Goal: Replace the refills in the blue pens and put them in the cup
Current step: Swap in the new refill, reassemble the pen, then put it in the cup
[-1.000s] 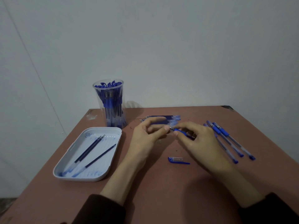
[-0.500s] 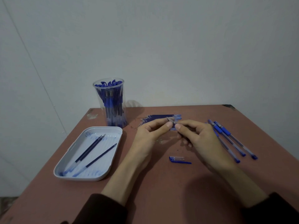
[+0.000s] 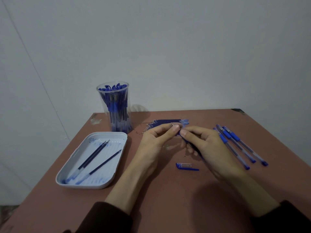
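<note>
My right hand (image 3: 204, 145) grips a blue pen barrel (image 3: 193, 147) above the table's middle. My left hand (image 3: 158, 138) pinches the pen's small metal tip piece (image 3: 172, 124) right at the barrel's front end. The pen's blue cap (image 3: 186, 166) lies on the table just in front of both hands. A row of new blue refills (image 3: 165, 122) lies behind my hands. A clear cup (image 3: 114, 106) full of blue pens stands at the back left. Three capped blue pens (image 3: 239, 145) lie to the right.
A white tray (image 3: 80, 167) at the left holds three dark used refills (image 3: 96, 157). The reddish-brown table (image 3: 168, 199) ends at a white wall behind and drops off at the left and right edges.
Both hands have risen slightly and drawn together. My left fingers closed on the pen's tip end, while my right hand kept its hold on the barrel.
</note>
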`<state>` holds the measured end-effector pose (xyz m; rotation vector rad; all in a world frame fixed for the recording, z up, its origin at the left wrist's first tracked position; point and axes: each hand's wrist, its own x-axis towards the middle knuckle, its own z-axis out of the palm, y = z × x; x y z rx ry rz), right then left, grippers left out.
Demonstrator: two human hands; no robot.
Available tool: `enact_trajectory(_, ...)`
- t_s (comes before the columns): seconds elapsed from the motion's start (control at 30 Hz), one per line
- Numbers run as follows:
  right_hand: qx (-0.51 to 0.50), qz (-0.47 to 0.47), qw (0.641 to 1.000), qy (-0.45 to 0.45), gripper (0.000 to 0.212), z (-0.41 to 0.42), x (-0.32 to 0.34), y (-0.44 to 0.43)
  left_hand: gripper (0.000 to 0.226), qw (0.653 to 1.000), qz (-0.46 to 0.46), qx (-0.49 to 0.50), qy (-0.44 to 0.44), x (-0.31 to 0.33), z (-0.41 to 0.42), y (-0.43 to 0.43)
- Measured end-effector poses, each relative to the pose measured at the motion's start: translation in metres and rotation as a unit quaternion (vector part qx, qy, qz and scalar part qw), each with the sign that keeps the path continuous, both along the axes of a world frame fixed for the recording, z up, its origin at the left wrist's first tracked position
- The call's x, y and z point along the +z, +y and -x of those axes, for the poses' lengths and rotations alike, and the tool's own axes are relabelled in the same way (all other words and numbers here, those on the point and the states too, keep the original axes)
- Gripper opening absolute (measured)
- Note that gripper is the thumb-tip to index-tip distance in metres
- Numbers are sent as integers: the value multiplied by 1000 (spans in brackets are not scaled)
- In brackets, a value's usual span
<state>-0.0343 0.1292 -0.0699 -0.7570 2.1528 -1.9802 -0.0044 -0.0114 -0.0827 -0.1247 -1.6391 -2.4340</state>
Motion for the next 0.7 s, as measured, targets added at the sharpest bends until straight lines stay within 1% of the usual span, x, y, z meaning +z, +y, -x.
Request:
enact_trajectory(0.1, 72, 46, 991, -106, 18, 0, 4, 2, 30, 1000, 7, -17, -5, -3, 2, -3)
enact_trajectory(0.2, 131, 79, 971, -182, 24, 2, 5, 4, 18, 999, -9, -53, -3, -1, 1, -4)
enact_trajectory(0.33, 165, 90, 955, -232, 24, 4, 4, 8, 16, 994, -35, -102, 8, 1, -1, -4)
enact_trajectory(0.4, 163, 96, 953, -237, 30, 7, 3, 8, 17, 994, -32, -100, 3, 3, -1, -2)
enact_trajectory(0.47, 141, 100, 960, -220, 41, 9, 2, 6, 18, 998, -11, -70, -1, 4, -1, 1)
enact_trajectory(0.5, 124, 107, 965, -207, 39, 9, 2, 4, 19, 999, 12, -47, -6, 3, 0, 1)
enact_trajectory(0.53, 104, 122, 968, -195, 34, 10, 2, 3, 23, 998, 50, -25, -12, 1, 1, 1)
enact_trajectory(0.57, 84, 141, 968, -188, 30, 11, 2, 3, 29, 993, 116, -5, -13, -2, 2, -1)
enact_trajectory(0.6, 63, 160, 968, -185, 29, 13, 2, 3, 36, 980, 198, 10, -17, -5, 3, -4)
enact_trajectory(0.63, 41, 173, 966, -185, 28, 15, 3, 5, 40, 958, 285, 14, -22, -8, 3, -7)
enact_trajectory(0.67, 17, 180, 966, -185, 26, 16, 3, 6, 40, 929, 370, -1, -24, -10, 2, -10)
enact_trajectory(0.7, -4, 181, 967, -180, 23, 17, 3, 8, 37, 890, 454, -22, -19, -11, 2, -12)
